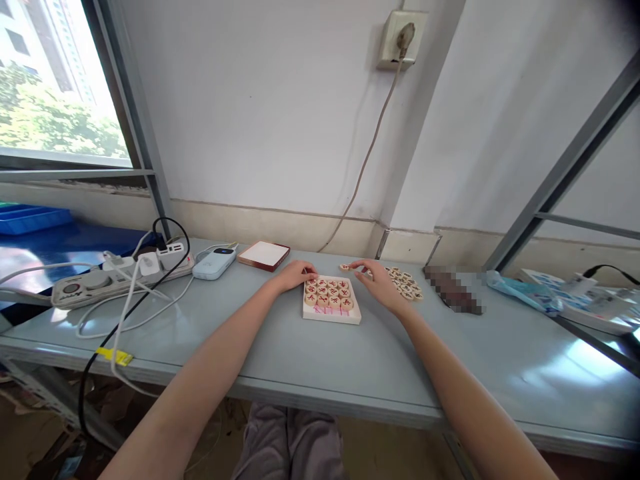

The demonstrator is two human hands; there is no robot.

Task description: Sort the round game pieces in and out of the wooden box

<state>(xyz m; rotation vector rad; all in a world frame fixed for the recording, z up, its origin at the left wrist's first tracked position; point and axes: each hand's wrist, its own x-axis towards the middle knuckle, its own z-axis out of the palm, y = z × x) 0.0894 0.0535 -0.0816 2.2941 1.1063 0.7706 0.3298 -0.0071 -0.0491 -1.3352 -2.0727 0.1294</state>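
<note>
Hands apart, the left hand [297,275] was at the far left corner of the open box [333,318] on the table [320,363], the right hand [379,283] near a loose disc [345,267] beyond it, grips unclear, the light, hard-looking disc best pinched by its rim.

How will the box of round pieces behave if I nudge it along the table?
The shallow box looks stiff and probably slides flat. The round pieces seem snugly packed, so likely shift little.

White power strip [97,281] beside a pale blue device [215,263].
</note>
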